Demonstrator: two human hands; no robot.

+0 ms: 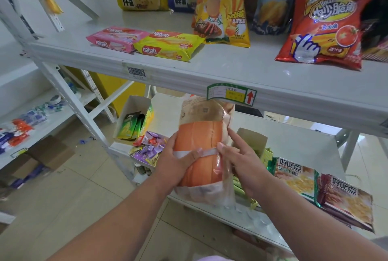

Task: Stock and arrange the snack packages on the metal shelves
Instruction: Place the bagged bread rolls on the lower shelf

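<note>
Orange package (pixel 200 153) gripped by left hand (pixel 178 155), right hand (pixel 237 159) pinching its wrapper.

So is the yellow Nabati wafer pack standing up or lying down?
Lying down: the yellow Nabati wafer pack rests flat on the upper white metal shelf.
</note>
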